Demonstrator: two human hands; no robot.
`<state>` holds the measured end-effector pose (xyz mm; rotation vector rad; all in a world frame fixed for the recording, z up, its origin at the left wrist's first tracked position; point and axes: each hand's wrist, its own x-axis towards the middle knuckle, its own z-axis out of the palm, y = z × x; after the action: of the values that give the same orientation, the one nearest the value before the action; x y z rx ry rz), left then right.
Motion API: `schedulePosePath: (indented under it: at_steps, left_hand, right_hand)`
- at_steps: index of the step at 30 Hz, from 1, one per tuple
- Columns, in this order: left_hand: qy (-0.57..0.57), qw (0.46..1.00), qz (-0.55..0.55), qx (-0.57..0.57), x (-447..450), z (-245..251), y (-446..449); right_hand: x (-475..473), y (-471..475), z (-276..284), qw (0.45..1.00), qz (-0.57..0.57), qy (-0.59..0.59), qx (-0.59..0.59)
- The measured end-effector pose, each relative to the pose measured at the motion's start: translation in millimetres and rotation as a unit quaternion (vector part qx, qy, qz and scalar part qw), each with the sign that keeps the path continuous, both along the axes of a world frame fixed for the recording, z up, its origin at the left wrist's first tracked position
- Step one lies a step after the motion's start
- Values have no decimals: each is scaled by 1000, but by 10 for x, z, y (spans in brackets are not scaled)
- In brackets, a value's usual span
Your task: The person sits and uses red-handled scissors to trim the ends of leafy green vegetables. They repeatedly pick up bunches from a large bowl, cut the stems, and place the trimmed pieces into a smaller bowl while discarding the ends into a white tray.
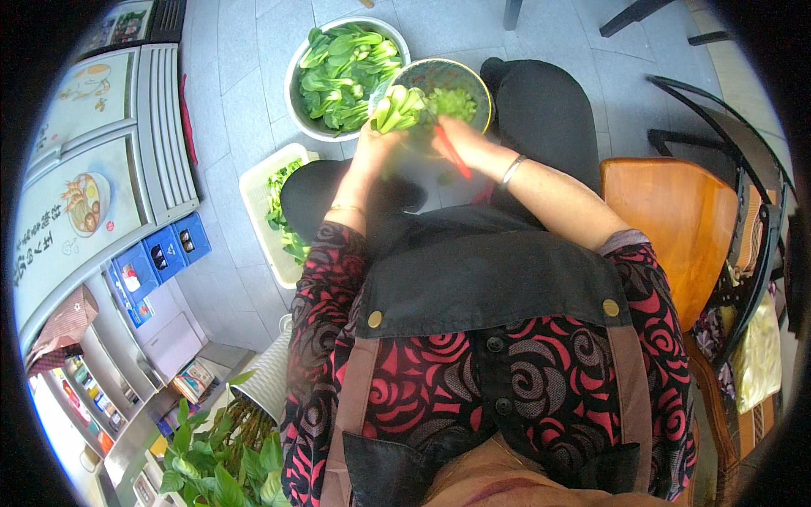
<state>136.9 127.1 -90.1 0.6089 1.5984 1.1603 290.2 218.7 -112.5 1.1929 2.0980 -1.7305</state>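
Note:
My left hand point(379, 141) holds a bunch of bok choy point(397, 109), its pale stems up, over the left side of a yellow-rimmed bowl point(486, 95). Green trimmings point(453, 103) lie inside that bowl. Just right of the bunch, my right hand point(461, 141) is closed around a tool with a red handle point(453, 152); its working end is blurred and partly hidden. Behind the left hand stands a large metal basin point(293, 95) heaped with bok choy point(342, 82). Left of my knee, a pale plastic basket point(252, 190) holds more greens point(277, 203).
A wooden chair point(665, 234) stands close on the right, with a black-framed chair point(735, 133) beyond. Refrigerated cabinets point(127, 158) and a blue crate point(161, 253) line the left. A potted plant point(228, 469) and a white ribbed container point(266, 374) are at lower left.

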Motion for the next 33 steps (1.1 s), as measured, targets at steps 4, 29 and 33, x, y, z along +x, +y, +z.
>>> schedulePosePath:
  at_steps: [4, 29, 33]
  left_hand:
    - [-27, 1000, -11, 1, -26, 13, -7]
    - [-82, 994, -69, -12, -201, -116, -43]
    - [-50, 997, -47, -29, -145, -98, -28]
  right_hand:
    - [-24, -1, -226, 998, -18, 21, -50]
    - [98, 55, -26, 997, -35, 66, -26]
    - [91, 56, 46, 995, -35, 59, 73]
